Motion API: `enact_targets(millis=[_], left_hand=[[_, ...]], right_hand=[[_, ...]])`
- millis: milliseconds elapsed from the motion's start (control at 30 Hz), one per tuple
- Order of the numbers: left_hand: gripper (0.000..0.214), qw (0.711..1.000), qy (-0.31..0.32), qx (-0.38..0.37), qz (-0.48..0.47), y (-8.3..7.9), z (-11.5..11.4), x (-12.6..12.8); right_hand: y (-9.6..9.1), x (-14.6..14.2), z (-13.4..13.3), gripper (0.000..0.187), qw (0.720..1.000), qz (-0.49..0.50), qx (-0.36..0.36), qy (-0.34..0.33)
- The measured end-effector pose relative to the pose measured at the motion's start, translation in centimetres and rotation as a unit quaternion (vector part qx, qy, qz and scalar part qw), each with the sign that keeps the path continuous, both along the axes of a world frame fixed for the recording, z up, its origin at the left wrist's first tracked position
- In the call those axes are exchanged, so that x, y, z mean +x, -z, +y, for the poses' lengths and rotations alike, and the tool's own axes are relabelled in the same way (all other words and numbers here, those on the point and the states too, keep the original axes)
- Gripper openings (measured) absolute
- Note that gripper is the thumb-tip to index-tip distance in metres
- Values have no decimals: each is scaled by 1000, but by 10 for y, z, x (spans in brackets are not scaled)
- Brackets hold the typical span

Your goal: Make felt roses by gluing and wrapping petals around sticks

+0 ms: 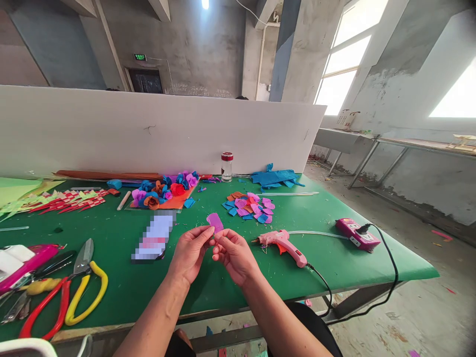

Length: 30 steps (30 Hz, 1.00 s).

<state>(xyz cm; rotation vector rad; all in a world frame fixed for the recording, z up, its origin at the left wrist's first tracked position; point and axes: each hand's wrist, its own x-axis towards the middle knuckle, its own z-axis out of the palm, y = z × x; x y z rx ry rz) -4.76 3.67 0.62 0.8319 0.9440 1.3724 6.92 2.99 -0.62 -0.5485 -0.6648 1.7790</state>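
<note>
A small purple paper petal [214,222] is pinched between my two hands above the green table. My left hand [191,250] grips its lower left edge with thumb and finger. On the other side, the thumb and fingers of my right hand [234,253] close on its lower edge. Just right of my hands lies a pink hot glue gun [284,243], its nozzle pointing left. Beyond them is a loose pile of purple, blue and orange paper pieces [249,207]. A phone with a blurred screen [156,237] rests to the left.
Paper flowers [163,191] sit at the back left. Red-and-yellow scissors [80,282] lie front left. A glass jar [226,167] stands before the white board [167,134]. At right, a pink power strip [357,234] trails a black cord [396,270] over the table's edge.
</note>
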Motion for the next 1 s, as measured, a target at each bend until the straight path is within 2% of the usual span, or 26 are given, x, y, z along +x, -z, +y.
enact_targets(millis=[267, 433, 533, 700, 833, 1000], left_hand=[[31, 1000, 12, 1, -7, -7, -3, 0], [31, 1000, -26, 10, 4, -5, -2, 0], [33, 999, -24, 5, 22, -4, -2, 0], [34, 999, -16, 1, 32, -4, -4, 1], [30, 999, 31, 14, 16, -4, -4, 0], [27, 998, 53, 20, 22, -3, -3, -3]], right_hand=[[1, 0, 0, 43, 1000, -14, 0, -11], [-1, 1, 0, 43, 995, -87, 31, 49], [-1, 0, 1, 41, 991, -105, 42, 65], [1, 0, 2, 40, 991, -101, 46, 69], [-1, 1, 1, 38, 993, -78, 43, 73], [-1, 4, 3, 37, 999, -25, 12, 35]])
